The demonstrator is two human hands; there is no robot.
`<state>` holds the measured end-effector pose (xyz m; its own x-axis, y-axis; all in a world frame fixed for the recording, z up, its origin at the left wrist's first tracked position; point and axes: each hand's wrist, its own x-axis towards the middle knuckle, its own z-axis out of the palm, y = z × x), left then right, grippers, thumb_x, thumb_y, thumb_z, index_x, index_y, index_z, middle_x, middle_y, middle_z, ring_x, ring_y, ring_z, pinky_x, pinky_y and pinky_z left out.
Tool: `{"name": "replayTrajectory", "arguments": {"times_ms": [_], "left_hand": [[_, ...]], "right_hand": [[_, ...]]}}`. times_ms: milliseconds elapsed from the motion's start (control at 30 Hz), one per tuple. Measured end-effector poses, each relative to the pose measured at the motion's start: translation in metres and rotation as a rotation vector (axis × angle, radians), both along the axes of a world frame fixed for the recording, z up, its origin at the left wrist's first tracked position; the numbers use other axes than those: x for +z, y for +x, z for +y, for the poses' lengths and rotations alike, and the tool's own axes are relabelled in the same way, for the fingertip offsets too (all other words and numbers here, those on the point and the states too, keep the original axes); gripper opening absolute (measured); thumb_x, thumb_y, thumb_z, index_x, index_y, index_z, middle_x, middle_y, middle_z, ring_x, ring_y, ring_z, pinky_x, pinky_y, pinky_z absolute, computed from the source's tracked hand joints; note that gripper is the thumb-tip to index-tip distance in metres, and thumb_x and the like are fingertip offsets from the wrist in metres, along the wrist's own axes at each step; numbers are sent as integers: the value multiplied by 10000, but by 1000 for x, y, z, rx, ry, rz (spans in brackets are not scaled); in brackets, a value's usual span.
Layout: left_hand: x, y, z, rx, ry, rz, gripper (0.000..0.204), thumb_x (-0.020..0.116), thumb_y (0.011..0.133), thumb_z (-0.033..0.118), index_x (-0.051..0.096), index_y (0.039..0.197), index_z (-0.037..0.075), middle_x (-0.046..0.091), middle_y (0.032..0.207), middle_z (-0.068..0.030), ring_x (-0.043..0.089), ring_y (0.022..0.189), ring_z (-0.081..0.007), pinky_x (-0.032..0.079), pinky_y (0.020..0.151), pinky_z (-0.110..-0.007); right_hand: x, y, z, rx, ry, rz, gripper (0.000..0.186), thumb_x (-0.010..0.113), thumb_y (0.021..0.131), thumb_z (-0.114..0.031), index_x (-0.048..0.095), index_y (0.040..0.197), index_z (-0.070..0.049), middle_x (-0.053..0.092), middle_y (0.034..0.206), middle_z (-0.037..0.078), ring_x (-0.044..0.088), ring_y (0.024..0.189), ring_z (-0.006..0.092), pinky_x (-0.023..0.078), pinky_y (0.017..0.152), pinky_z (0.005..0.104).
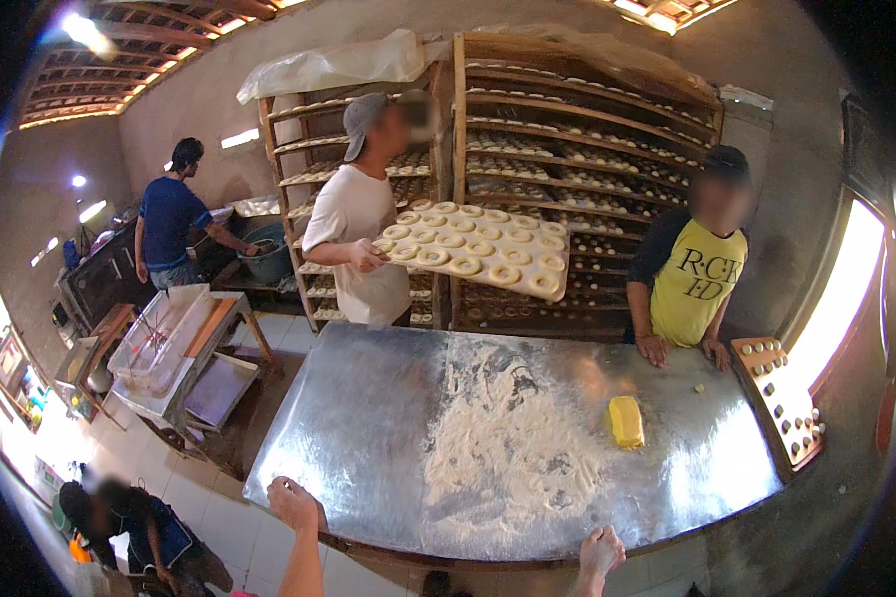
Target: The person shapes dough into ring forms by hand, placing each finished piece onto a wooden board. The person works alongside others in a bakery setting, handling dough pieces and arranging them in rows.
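Observation:
My left hand [294, 504] is curled over the near left edge of a shiny metal table [358, 428]. At the near edge, to the right, my right hand [601, 550] is also closed, its fingers bent against the rim. Flour [513, 448] is spread over the middle of the tabletop. Right of it lies a yellow block [626, 422], perhaps butter or margarine. Across the table a person in a white shirt and grey cap [353, 219] carries a wooden tray [560, 284] of ring-shaped dough pieces [465, 266]. A small dough bit [699, 388] lies near the far right edge.
Tall racks [459, 149] with dough-filled shelves stand behind. A person in a yellow shirt [702, 269] leans on the far right edge, beside a board of small dough pieces [801, 438]. A side table [184, 368] holds a clear bin. Two more people are at left.

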<state>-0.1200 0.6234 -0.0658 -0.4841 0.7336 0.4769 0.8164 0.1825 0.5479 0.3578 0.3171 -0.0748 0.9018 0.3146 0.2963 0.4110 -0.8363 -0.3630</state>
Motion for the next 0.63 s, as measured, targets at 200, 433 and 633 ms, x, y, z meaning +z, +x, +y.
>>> {"name": "replayTrajectory", "arguments": {"times_ms": [200, 433, 633], "left_hand": [[-2, 1, 0, -1, 49, 69, 169, 645, 840, 31, 584, 996, 56, 609, 983, -133, 590, 938, -329, 449, 811, -460], [2, 1, -5, -26, -15, -2, 179, 633, 853, 53, 589, 1025, 72, 603, 1035, -121, 565, 1041, -329, 425, 873, -481], [5, 2, -4, -26, -29, 20, 201, 641, 846, 39, 588, 1034, 86, 607, 1034, -118, 579, 1015, -318, 438, 861, -472]], "right_hand": [[4, 6, 15, 91, 14, -90, 197, 608, 789, -257, 587, 767, -62, 648, 713, 175, 634, 709, 397, 466, 671, 526], [-5, 12, 13, 120, 27, -150, 160, 598, 798, -245, 614, 783, -86, 645, 699, 153, 636, 703, 356, 446, 726, 504], [-7, 13, 11, 151, 87, -143, 149, 617, 781, -254, 624, 792, -105, 641, 695, 139, 633, 705, 340, 437, 721, 483]]}}
